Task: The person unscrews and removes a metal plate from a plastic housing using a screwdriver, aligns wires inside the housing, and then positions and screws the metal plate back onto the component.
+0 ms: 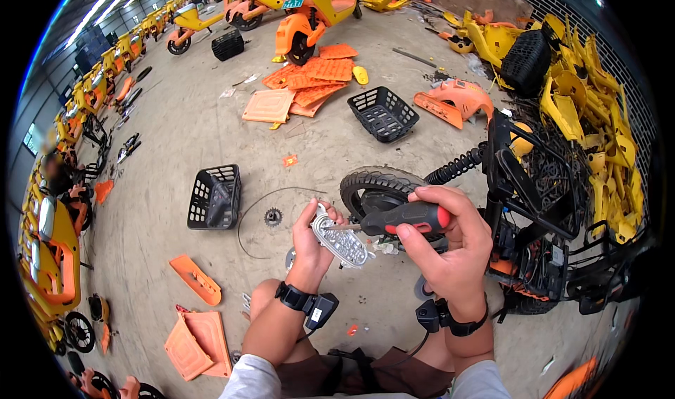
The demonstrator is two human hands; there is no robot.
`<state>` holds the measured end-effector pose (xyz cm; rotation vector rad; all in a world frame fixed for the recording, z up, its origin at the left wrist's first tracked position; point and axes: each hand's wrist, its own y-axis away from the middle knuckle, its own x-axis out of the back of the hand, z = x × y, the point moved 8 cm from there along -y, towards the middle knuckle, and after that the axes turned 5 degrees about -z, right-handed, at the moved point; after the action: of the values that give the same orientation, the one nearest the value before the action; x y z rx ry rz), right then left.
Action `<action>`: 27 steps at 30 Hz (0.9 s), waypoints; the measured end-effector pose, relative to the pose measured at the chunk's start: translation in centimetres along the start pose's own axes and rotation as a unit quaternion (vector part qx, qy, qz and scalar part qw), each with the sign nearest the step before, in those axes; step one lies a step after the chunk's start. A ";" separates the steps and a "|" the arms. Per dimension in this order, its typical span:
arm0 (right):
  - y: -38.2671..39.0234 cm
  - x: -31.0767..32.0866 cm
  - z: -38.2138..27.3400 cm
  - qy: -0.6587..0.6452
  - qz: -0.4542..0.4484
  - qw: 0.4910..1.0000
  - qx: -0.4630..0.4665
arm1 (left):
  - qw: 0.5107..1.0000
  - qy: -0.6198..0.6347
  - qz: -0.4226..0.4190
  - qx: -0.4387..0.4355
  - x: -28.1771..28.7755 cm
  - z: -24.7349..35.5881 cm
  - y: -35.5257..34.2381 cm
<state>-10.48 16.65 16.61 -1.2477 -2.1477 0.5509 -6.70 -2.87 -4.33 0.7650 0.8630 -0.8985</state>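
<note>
My left hand [311, 243] is closed round one end of an oval, silvery lamp-like part [342, 246] with a studded inner face turned up. In my right hand [453, 248] is a black and red screwdriver [404, 218], gripped by its handle between thumb and fingers. Its shaft points left and lies over the upper part of the oval piece; whether the tip touches it I cannot tell. Just beyond my hands is a black scooter wheel [376, 188], joined to a stripped scooter frame [517, 181] on the right. Each wrist wears a black strapped device.
Black plastic baskets [213, 196] lie on the concrete floor, one holding a dark part. Orange panels [193, 346] are at lower left, more [309, 79] ahead. A small sprocket [273, 217] and thin cable lie nearby. Yellow body parts [566, 104] pile up at right; scooters line the left.
</note>
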 end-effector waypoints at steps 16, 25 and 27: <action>0.2 2.6 1.6 -0.081 0.075 0.991 -0.080 | 0.988 -0.033 -0.152 0.010 -2.9 -0.3 0.9; 0.4 2.6 1.5 -0.089 0.076 0.991 -0.068 | 0.989 -0.053 -0.140 0.015 -2.7 -0.3 0.9; 0.4 2.5 1.5 -0.094 0.078 0.990 -0.066 | 0.987 -0.053 -0.148 0.021 -2.5 -0.3 0.8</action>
<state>-12.20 19.00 15.93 -1.4983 -2.2855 0.6226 -7.02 -1.42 -2.15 0.6281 0.8795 -1.2125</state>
